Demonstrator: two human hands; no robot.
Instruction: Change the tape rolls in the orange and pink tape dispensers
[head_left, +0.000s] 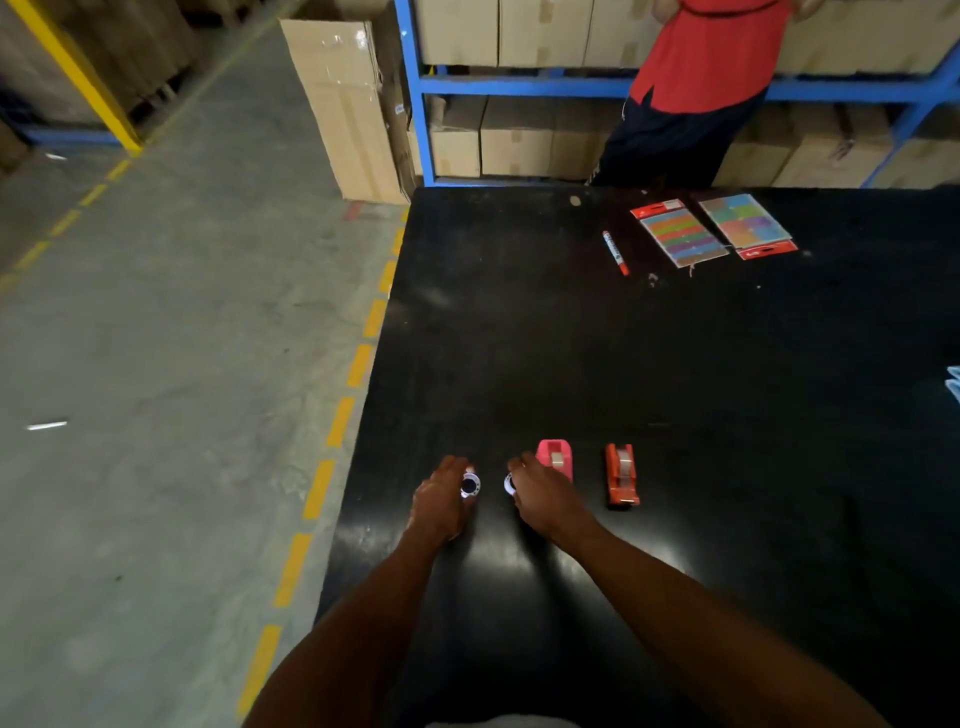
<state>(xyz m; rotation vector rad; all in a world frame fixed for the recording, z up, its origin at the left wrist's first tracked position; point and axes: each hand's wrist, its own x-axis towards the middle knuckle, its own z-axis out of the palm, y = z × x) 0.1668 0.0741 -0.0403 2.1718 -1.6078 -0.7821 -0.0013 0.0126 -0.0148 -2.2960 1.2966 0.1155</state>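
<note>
On black table (675, 364), left hand (439, 501) pinching tape roll (470, 486), right hand (540, 496) pinching another (partly hidden).

Both bare forearms reach forward from bottom edge, converging slightly. Left hand (440, 501) palm down, knuckles up, fingers curled, thumb and fingertips pinched round small white ring at its right side. Right hand (540, 496) angled inward toward left, back of hand up, fingers bent, tips gripping second white ring at its left side. Hands near each other, not touching.
</note>
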